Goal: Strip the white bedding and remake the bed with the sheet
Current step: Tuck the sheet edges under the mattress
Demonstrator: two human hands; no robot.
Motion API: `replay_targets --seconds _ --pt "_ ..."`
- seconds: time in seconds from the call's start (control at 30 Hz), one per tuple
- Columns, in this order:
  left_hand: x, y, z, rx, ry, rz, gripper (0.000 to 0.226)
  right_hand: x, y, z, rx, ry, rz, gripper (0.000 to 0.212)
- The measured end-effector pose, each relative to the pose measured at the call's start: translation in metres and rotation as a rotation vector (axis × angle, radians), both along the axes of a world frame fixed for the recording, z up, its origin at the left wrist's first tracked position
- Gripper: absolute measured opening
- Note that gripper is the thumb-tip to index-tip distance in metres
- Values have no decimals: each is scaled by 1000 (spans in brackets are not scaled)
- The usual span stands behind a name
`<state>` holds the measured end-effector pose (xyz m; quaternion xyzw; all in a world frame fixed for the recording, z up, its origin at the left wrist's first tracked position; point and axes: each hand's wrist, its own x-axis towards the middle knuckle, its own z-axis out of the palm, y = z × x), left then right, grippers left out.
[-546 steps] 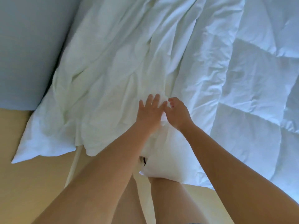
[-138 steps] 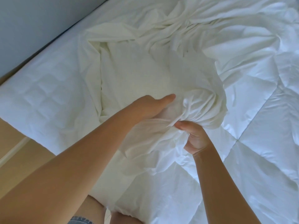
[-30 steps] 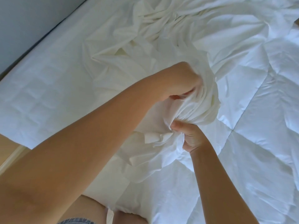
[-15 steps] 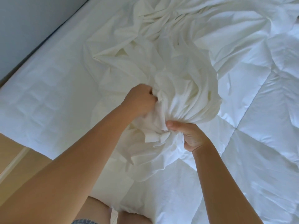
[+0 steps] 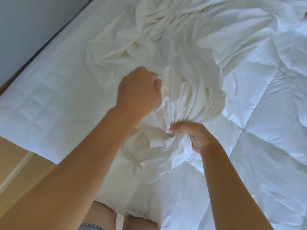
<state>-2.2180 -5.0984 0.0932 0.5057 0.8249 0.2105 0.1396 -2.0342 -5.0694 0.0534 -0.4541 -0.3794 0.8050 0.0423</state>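
A creamy white sheet (image 5: 179,52) lies crumpled across the middle of the bed, bunched into a thick gather near me. My right hand (image 5: 193,136) is shut on that gather, with folds fanning out above and a loose tail hanging below it. My left hand (image 5: 138,92) is a fist gripping the sheet's folds just up and left of the right hand. A white quilted duvet (image 5: 265,130) covers the right side of the bed under the sheet. The quilted mattress (image 5: 49,100) lies bare on the left.
A grey wall (image 5: 33,19) runs along the far left side of the bed. Tan wooden floor (image 5: 15,165) shows at lower left beside the mattress corner. My bare knees (image 5: 106,216) press against the near edge of the bed.
My left hand let go near the top of the bunch, dropped back toward me and to the left, and took a fresh fistful. The right hand has held the gather in place throughout.
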Motion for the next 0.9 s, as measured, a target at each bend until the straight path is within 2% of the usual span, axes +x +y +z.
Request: replay_targets --seconds 0.03,0.07,0.17,0.23,0.27,0.3,0.37,0.4,0.43,0.47,0.5,0.57,0.63,0.73,0.83,0.9 --pt "9 -1 -8 -47 -85 -28 19 -1 0 -1 5 18 -43 34" --pt "14 -3 -19 -177 -154 -63 15 -1 0 -1 3 51 -101 32" --pt "12 -12 -46 -695 -202 -219 10 0 -2 -2 -16 172 -223 20" --pt "2 -19 -51 -871 -220 -258 12 1 -1 -2 -48 193 -233 20" --pt "-3 -21 -51 -863 -201 -253 11 1 0 -2 -65 189 -223 22" --pt "-7 -23 -49 -773 -171 -217 8 1 3 -2 -69 180 -207 22" --pt "-6 -23 -41 -475 -221 -75 10 -1 9 1 -40 164 -164 21" --pt "-5 -21 -35 -370 -386 13 16 -2 11 2 -25 162 -140 21" --pt "-2 -18 -28 -350 -608 100 25 -4 12 3 -19 160 -113 21" --pt "2 -15 -23 -416 -808 176 35 -6 13 3 -18 149 -84 21" --pt "5 -13 -20 -529 -906 188 39 -7 11 3 -21 129 -54 22" --pt "10 -9 -17 -636 -890 87 28 -7 8 2 -23 90 -21 30" --pt "14 0 -12 -524 -869 51 21 -8 5 1 -6 93 -10 36" --pt "22 26 -1 -365 -840 -41 27 -12 4 2 35 125 8 35" --pt "25 45 11 -509 -746 -240 27 -13 3 0 41 154 -12 32" --pt "20 44 11 -678 -495 -328 23 -11 0 -2 35 143 -24 30"
